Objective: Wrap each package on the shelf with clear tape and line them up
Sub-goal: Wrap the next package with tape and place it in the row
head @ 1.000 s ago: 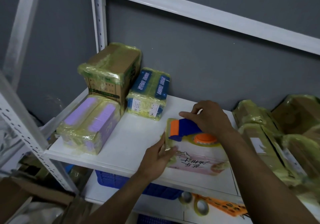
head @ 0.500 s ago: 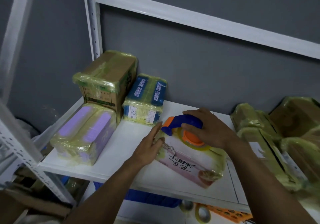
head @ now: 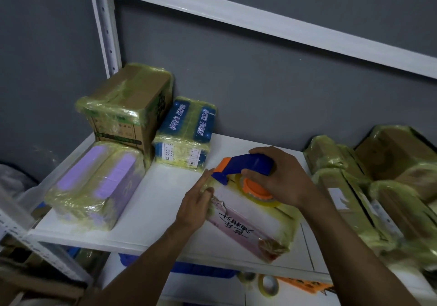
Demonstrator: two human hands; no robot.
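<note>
White shelf (head: 151, 201): left hand (head: 194, 206) flat against pink package (head: 250, 220); right hand (head: 283, 180) grips tape dispenser (head: 250, 166) atop it.

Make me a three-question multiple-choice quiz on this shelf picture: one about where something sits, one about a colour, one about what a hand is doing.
1. Where does the purple package lie?
A. on the floor
B. in front of the cardboard box
C. in the person's hands

2. What colour is the handle of the tape dispenser?
A. green
B. red
C. blue

3. What is the right hand doing?
A. gripping the tape dispenser
B. pressing the wall
C. hanging empty

Answers:
1 B: it sits near the front edge of the shelf, with the box right behind it.
2 C: the handle is blue, with orange parts.
3 A: its fingers curl round the handle, on top of the pink package.
</note>
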